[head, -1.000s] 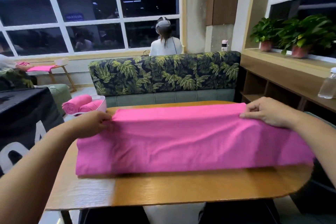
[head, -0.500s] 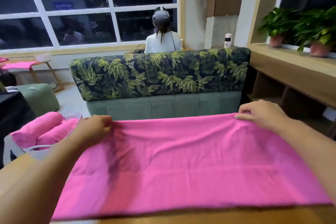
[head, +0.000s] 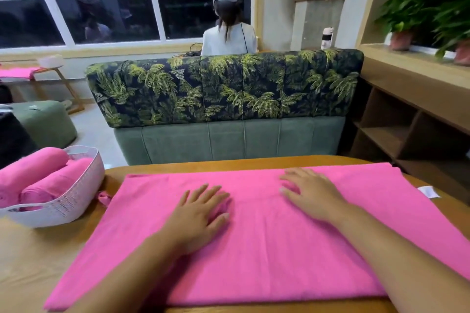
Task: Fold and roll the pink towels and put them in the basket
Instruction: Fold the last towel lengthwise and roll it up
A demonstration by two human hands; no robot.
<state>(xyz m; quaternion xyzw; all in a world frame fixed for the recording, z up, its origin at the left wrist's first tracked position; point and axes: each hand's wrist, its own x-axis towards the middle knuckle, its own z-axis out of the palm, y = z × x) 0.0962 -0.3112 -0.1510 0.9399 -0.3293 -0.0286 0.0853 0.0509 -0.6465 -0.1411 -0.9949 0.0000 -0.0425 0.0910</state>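
A folded pink towel [head: 254,256] lies flat across the wooden table [head: 30,262], its white label [head: 429,191] sticking out at the right edge. My left hand [head: 201,213] rests palm down on the towel's middle with fingers spread. My right hand [head: 310,193] lies flat on the towel just right of it, fingers straight. At the left, a white perforated basket [head: 68,201] holds two rolled pink towels [head: 33,175].
Beyond the table stands a green sofa with a palm-print back [head: 223,89], and a person [head: 229,33] sits behind it facing the window. Wooden shelving [head: 407,119] with potted plants [head: 404,15] runs along the right. A green pouf [head: 43,122] stands at the left.
Both hands let go of the towel's far corners and moved inward onto its middle, now lying flat. The towel's far edge has been laid down on the table.
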